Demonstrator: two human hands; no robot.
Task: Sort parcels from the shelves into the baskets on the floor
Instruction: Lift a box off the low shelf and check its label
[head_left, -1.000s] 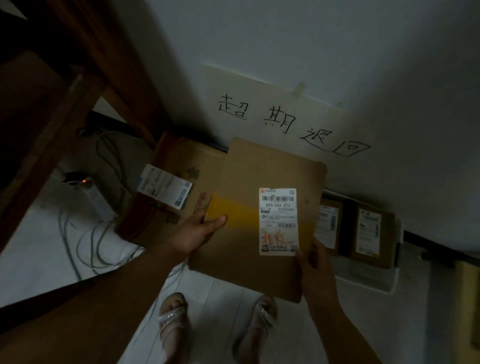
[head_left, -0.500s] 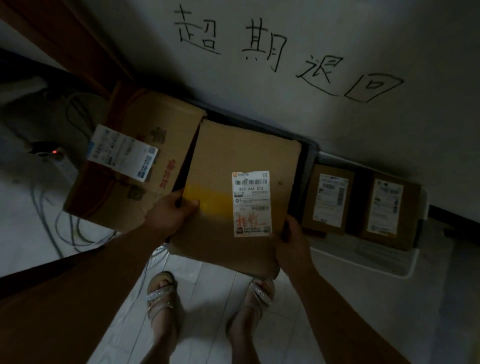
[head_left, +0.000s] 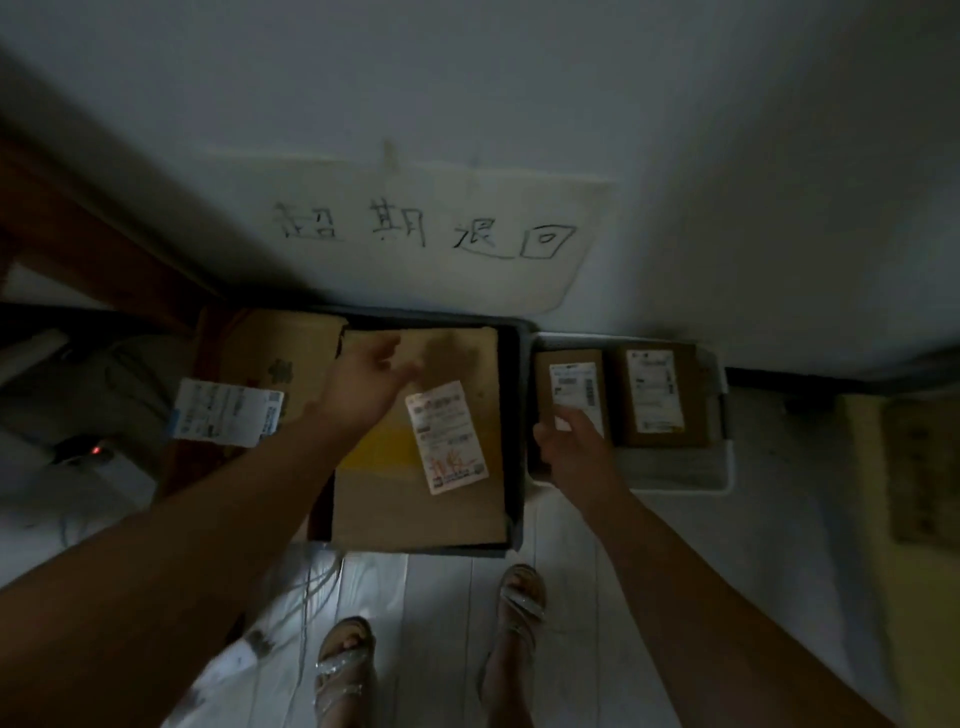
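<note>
Parcel (head_left: 415, 441) lies flat in dark basket (head_left: 517, 415), left hand (head_left: 363, 387) and right hand (head_left: 574, 447) spread empty; next, fetch another from shelves.

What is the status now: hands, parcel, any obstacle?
Left hand open above flat parcel. Right hand empty, over white basket. Parcel lies in dark basket. No obstacle seen.

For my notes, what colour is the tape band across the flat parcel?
Yellow tape band, head view.
</note>
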